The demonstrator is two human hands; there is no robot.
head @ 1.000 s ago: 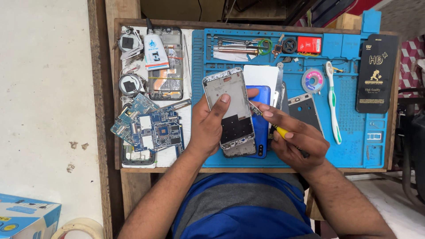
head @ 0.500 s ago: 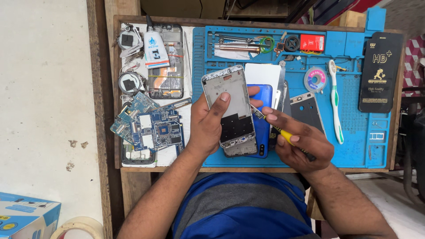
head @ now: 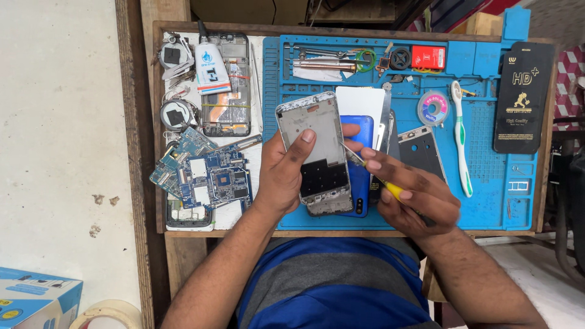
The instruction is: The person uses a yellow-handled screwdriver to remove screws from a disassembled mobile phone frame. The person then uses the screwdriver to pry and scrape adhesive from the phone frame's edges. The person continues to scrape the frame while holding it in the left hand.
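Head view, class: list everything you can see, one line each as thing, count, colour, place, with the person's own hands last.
phone frame: one, silver-grey, held over mat centre
blue mat: one, blue, right of bench
circuit boards: several, blue, left of mat
glue bottle: one, white, upper left
toothbrush: one, white and green, on mat
solder reel: one, pink-edged, on mat
black package: one, black, far right
screwdriver: one, yellow-handled, tip at frame's edge
left hand: holds frame
right hand: grips screwdriver

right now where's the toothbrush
In the head view, the white-and-green toothbrush lies on the right part of the blue mat, between the solder spool and the black package.
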